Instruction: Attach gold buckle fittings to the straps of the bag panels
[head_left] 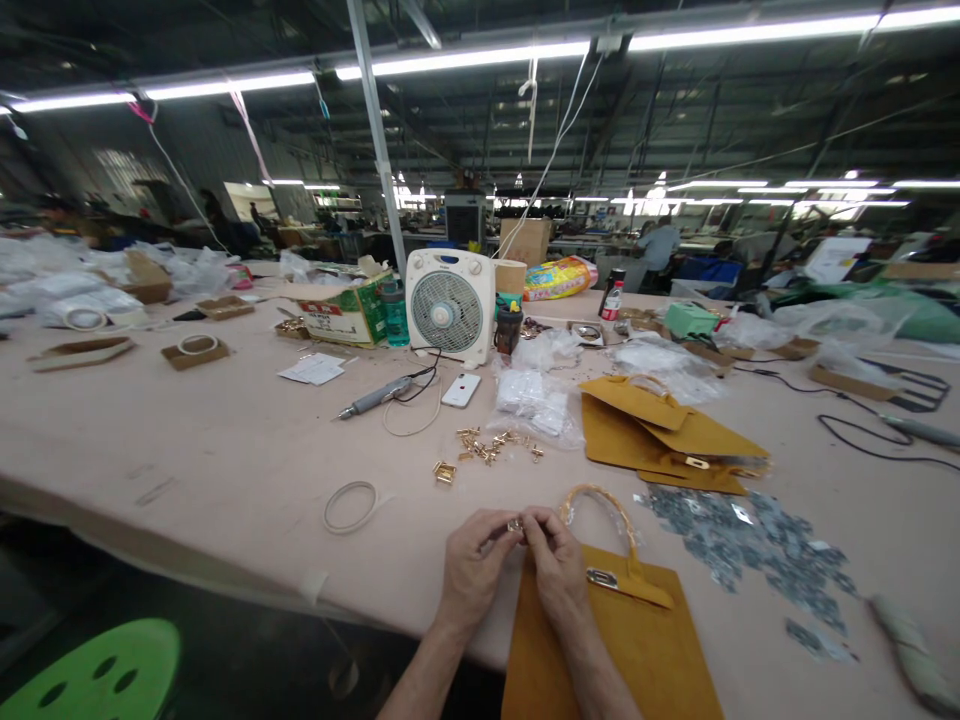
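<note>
Between the fingertips of both hands is a small gold-coloured metal fitting (515,525), partly covered by the fingers. My left hand (474,560) pinches it from the left, and my right hand (553,562) from the right. Under my right hand lies a mustard-yellow handbag piece (645,650) with a looped handle (600,495), wrapped in clear film at its top. A metal turn-lock plate (602,578) sits on its strap. Beyond the hands are gold fittings (444,472) in a small cluster and a scattered pile of gold metal parts (491,445).
More mustard bag pieces (660,435) lie stacked at right, beside many small grey metal plates (750,545). An electric screwdriver (375,398), a white phone (461,390) and a box fan (451,305) are farther back. A tape roll (350,507) lies left; a green stool (97,670) stands below the table edge.
</note>
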